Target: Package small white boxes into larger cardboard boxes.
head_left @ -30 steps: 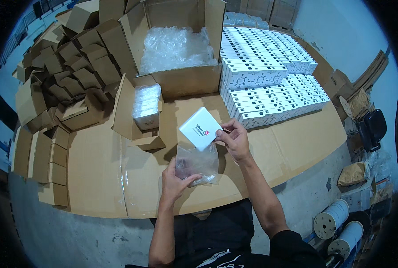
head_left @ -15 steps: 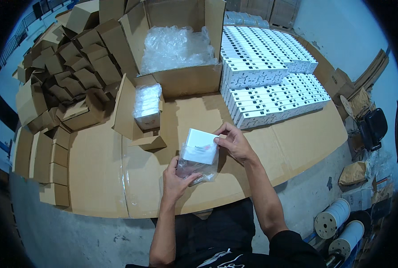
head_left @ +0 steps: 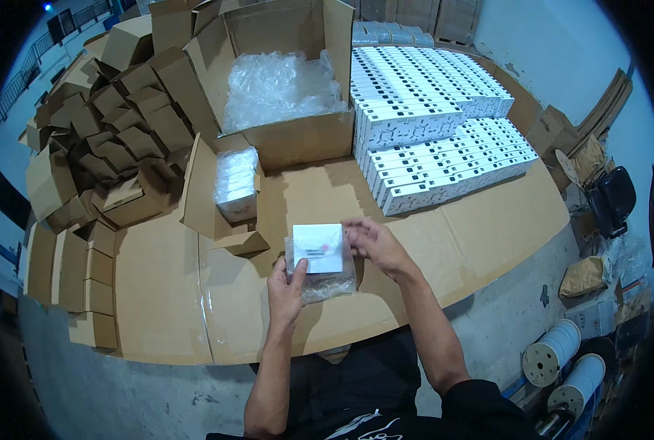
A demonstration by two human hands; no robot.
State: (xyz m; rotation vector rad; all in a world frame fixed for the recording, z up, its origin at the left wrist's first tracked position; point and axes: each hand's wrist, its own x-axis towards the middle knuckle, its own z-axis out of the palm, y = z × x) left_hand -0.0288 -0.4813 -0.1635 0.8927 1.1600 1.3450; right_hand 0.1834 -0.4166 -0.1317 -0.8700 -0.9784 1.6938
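Observation:
A flat white square box (head_left: pixel 317 246) sits in a clear plastic bag (head_left: pixel 325 287), whose loose part bunches on the side nearer me. My left hand (head_left: pixel 287 290) grips the bagged box at its lower left, thumb on top and the other fingers underneath. At the right edge of the bag is my right hand (head_left: pixel 377 248), its fingers stretched out, a little apart and slightly blurred. Beyond my left hand, a small open carton (head_left: pixel 240 242) holds a row of plastic-wrapped white boxes (head_left: pixel 237 180).
A large open carton (head_left: pixel 298 143) full of clear plastic bags (head_left: pixel 283 88) stands at the back. Stacked white boxes (head_left: pixel 444 161) fill the far right of the cardboard-covered table (head_left: pixel 444 249). Many empty brown cartons (head_left: pixel 133 121) pile up at left. Cable spools (head_left: pixel 554 352) lie on the floor at right.
The white box has turned squarer to me and sits deeper in the bag. My left thumb has moved onto its face. My right hand has let go of the box's corner.

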